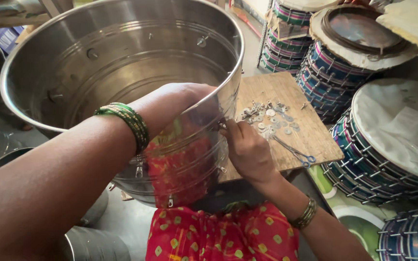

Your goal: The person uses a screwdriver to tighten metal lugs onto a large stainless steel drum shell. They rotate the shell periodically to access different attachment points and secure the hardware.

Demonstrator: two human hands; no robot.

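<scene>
- Steel drum shell [122,63]: large, open-topped, tilted toward the camera and resting over the person's lap; its lower part is cut off from view by the arms and red cloth [218,237].
- Left hand [180,104]: reaches over the shell's near rim, wrist wearing green bangles [126,123]; the fingers drop inside behind the wall, so the grip cannot be made out.
- Right hand [247,147]: pressed against the shell's outer wall at a small fitting, fingers curled shut; what they pinch is hidden by the hand itself.
- Wooden board [310,130]: lies just beside the shell; its near-left corner is covered by the right hand.
- Washers and bolts [269,121]: a loose heap toward the board's left edge; individual pieces are too small to tell apart.
- Scissors [296,153]: near the board's front edge, blue handles.
- Stacked drums [344,72]: beyond the board's right edge, partly cut off by the frame.
</scene>
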